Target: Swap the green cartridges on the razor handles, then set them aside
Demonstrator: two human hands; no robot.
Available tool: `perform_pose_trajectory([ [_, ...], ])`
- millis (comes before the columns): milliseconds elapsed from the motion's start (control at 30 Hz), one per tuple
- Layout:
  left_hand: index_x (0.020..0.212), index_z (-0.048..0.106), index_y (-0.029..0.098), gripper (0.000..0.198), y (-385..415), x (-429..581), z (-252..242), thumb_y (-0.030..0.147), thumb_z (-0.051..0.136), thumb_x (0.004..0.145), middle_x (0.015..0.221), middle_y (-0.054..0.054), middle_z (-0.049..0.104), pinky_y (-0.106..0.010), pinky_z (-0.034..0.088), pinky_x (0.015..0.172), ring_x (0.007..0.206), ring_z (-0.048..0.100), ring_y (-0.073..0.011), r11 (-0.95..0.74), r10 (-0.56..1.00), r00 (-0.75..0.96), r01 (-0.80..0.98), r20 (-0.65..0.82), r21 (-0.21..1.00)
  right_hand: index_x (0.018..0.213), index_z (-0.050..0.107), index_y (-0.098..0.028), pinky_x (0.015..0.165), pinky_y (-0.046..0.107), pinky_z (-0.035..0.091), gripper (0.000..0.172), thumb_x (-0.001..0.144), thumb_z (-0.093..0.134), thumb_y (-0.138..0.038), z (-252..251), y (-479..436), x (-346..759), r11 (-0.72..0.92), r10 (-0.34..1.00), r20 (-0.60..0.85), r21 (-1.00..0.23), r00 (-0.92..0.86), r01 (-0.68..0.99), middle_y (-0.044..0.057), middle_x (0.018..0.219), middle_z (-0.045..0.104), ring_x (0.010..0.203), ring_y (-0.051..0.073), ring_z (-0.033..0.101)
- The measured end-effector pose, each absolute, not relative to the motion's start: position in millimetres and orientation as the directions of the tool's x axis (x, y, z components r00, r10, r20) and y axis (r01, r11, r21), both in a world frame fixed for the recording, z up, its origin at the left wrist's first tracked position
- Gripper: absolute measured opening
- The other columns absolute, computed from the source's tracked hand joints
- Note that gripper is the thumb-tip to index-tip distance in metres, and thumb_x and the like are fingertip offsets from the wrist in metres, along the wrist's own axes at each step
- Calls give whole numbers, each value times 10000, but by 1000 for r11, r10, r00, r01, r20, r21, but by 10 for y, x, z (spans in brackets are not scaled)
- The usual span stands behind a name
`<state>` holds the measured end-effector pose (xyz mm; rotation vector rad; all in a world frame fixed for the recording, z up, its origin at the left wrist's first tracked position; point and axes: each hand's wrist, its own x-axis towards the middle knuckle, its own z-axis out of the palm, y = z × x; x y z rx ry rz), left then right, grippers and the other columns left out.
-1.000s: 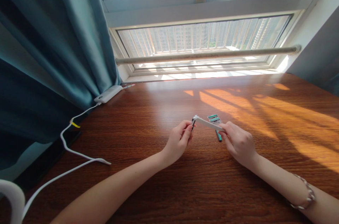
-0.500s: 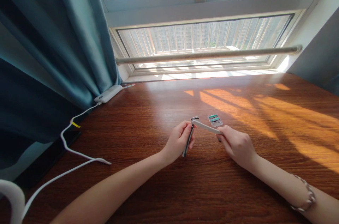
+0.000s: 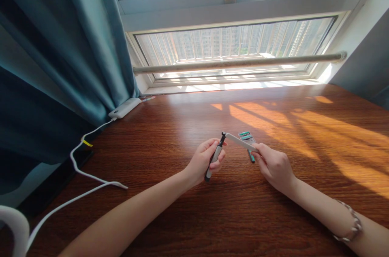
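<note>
My left hand (image 3: 209,158) is closed round the grip of a razor (image 3: 216,155) with a black and grey ribbed handle. Its small dark head (image 3: 223,133) points up and away from me. Between the fingers and thumb of my right hand (image 3: 275,166) is a flat, pale grey-white stick (image 3: 240,141). The stick's far end lies right beside the razor's head; whether they touch I cannot tell. Behind the stick, a clear pack of razor cartridges (image 3: 244,135) with green strips lies on the table. A dark green-edged piece (image 3: 251,156) shows below the stick, partly hidden by my right hand.
The brown wooden table (image 3: 170,127) reaches to the window, with sunlight across its right side. At the back left, a white device (image 3: 125,108) sits against the blue curtain (image 3: 91,46). A white cable (image 3: 91,177) runs from it along the left side. A horizontal rail (image 3: 237,64) crosses the window.
My left hand has turned the razor, so its ribbed grip faces up and its head shows edge-on. The stick has shifted slightly right with my right hand, uncovering more of the dark green-edged piece.
</note>
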<state>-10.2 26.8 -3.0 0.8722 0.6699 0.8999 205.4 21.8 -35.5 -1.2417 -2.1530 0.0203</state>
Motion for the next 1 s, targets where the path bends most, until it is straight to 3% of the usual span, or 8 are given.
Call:
perform_pose_trajectory([
  [133,913,479,169,190,284,-122,-40,337,420,845,558,60,419,-111,155,315,329,225,4,354,861,495,-415,-119,838,933,566,-185,599,230,382,202,878,391,-271,-361,213,2061,535,792,498,-284,-355,796,27,754,641,666,149,612],
  [533,893,477,170,163,297,-133,-23,312,418,842,537,57,438,-103,146,290,315,190,6,358,868,478,-416,-134,836,980,548,-174,576,223,394,246,895,339,-272,-390,216,2054,502,828,470,-378,-306,778,40,770,653,654,151,619],
  [733,885,478,172,188,300,-139,-28,347,450,823,547,58,446,-104,144,288,310,190,9,348,872,468,-396,-139,850,960,566,-191,537,225,374,262,899,329,-284,-381,212,2057,464,848,442,-349,-293,814,22,709,653,610,155,622],
  [1000,882,473,174,201,296,-142,-17,363,452,819,553,61,447,-110,144,289,309,199,7,326,881,454,-376,-135,868,985,578,-193,541,216,380,256,889,359,-284,-357,218,2060,482,810,507,-292,-293,826,31,781,680,635,147,633],
])
